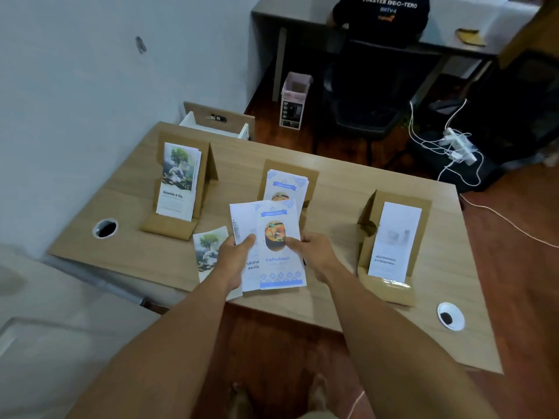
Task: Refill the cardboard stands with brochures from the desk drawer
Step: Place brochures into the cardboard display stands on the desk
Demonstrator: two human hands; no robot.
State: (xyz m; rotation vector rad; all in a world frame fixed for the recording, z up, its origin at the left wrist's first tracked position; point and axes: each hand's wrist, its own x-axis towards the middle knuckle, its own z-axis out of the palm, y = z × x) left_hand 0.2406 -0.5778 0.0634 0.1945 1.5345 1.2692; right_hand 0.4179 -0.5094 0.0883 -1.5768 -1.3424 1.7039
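Three cardboard stands sit on the wooden desk [332,189]. The left stand [208,164] holds tree-picture brochures, the middle stand [313,176] holds blue-patterned food brochures, and the right stand [393,285] holds plain white ones. My left hand [234,255] and my right hand [314,252] both grip a fanned stack of brochures [279,261] just in front of the middle stand, a blue food brochure on top. A tree brochure [208,249] lies under my left hand. The open drawer [216,124] juts out behind the desk's far left corner.
Two round cable holes are cut in the desk, one at the left [105,228] and one at the right [450,316]. A person [384,16] sits at another desk behind. A small box [295,99], an office chair and a power strip with white cables [456,145] occupy the floor.
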